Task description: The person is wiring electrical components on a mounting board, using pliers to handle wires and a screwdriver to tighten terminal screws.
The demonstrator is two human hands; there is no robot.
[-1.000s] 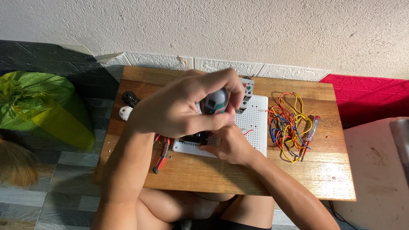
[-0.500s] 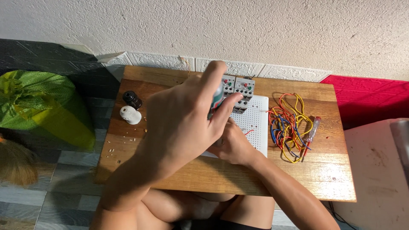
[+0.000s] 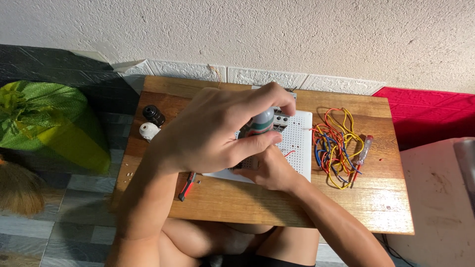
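Observation:
My left hand [image 3: 213, 133] is closed around the grey-and-teal handle of a screwdriver [image 3: 261, 123], held upright over a white perforated board [image 3: 299, 143] on the wooden table [image 3: 247, 207]. Just below it, my right hand [image 3: 269, 173] rests on the board's near edge, its fingertips hidden under the left hand. Grey block components [image 3: 283, 118] sit at the board's far edge, right behind the handle. A small red wire [image 3: 290, 153] lies on the board.
A tangle of coloured wires [image 3: 336, 143] and a clear tester screwdriver [image 3: 363, 151] lie right of the board. Red-handled pliers [image 3: 187, 185], a black knob [image 3: 153, 114] and a white knob [image 3: 148, 131] lie left. A green bag [image 3: 49, 123] stands on the floor, a red cloth [image 3: 425, 113] far right.
Half a second ago my left hand was lifted with its fingers spread over the handle; now it has closed around the screwdriver handle again. My right hand stayed on the board.

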